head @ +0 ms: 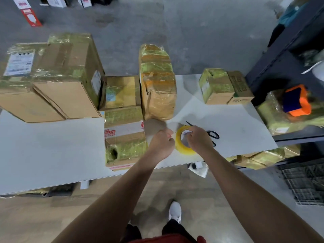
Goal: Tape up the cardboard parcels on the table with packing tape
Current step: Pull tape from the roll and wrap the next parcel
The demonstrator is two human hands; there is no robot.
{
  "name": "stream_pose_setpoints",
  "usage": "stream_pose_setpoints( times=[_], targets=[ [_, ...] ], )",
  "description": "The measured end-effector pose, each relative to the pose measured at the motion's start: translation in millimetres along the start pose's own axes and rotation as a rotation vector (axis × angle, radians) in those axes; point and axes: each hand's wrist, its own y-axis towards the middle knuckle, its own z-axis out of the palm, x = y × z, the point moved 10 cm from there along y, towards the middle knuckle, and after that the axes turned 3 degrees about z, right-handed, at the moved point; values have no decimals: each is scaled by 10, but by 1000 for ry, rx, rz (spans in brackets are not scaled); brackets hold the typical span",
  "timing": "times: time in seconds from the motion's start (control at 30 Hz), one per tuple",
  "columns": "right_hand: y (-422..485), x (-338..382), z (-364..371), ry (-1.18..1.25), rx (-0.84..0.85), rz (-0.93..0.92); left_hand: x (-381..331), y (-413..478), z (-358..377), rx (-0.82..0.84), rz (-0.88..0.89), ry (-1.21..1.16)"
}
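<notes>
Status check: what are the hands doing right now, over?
Right hand grips tape roll. Left hand curled beside it, hold unclear. Scissors lie just behind.

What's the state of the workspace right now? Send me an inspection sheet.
Surface: white table, cardboard parcels along its back and left.
Job's things: yellowish tape roll near the front edge; most parcels already wrapped in tape.
Clutter: black scissors right of the roll.
Hands: right hand grips the tape roll; left hand curled beside it, hold unclear.
Cables: nothing seen.
Surroundings: orange tape dispenser on a wrapped parcel at right; boxes on the floor beyond.
</notes>
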Motion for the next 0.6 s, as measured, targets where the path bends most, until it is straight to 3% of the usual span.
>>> stream_pose_setpoints(
  times=[0.13, 0.4, 0.6],
  targets=[
    [182, -366, -52, -51, -55, 73, -34, 89, 216, 9, -55, -1],
    [491, -671, 266, -53, 116, 84, -7, 145, 359, -22, -135, 48],
    [531, -415, 82, 38, -2, -145, 36, 138, 124, -119, -141, 34]
  ],
)
